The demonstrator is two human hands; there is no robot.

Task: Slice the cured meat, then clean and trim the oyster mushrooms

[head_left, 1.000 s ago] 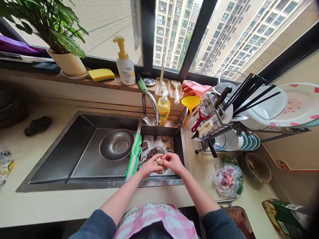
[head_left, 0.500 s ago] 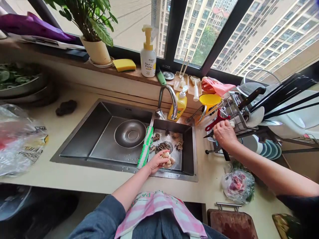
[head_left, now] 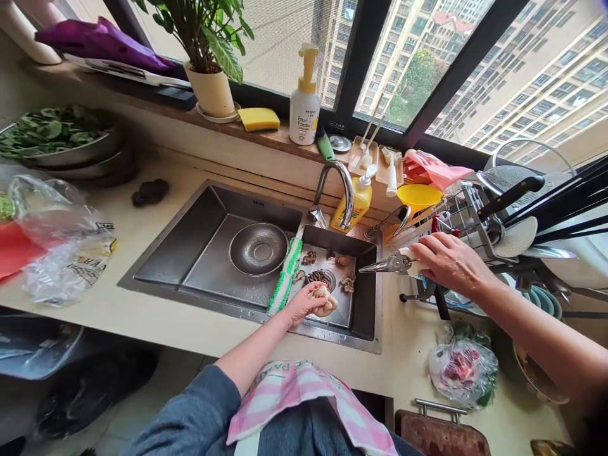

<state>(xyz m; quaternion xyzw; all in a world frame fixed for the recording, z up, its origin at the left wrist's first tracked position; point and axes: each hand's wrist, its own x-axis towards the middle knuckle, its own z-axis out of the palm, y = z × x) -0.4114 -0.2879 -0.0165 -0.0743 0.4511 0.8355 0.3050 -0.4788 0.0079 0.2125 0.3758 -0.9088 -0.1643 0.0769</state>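
Over the right sink basin (head_left: 354, 316), my left hand (head_left: 304, 304) is closed around a pale, lobed clump that looks like mushrooms (head_left: 327, 304). My right hand (head_left: 449, 261) grips the light handle of metal scissors (head_left: 392, 263), at the basin's right edge. Their pointed blades aim left over the basin, and the fingers partly hide the handle. Brown scraps (head_left: 348, 282) lie on the basin floor, some by the drain (head_left: 323, 277). A green and white cloth strip (head_left: 286, 275) hangs over the divider beside my left hand.
A metal strainer bowl (head_left: 259, 249) sits in the left basin. The faucet (head_left: 350, 190) arches behind the right one. A utensil rack (head_left: 475, 209) with a black-handled knife (head_left: 510, 195) stands to the right. Wrapped food (head_left: 463, 370) lies on the counter. Greens (head_left: 57, 130) are at far left.
My right hand has moved from the rack area, bringing scissors out toward the right basin. My left hand still holds the pale clump over the basin. The view has shifted slightly.
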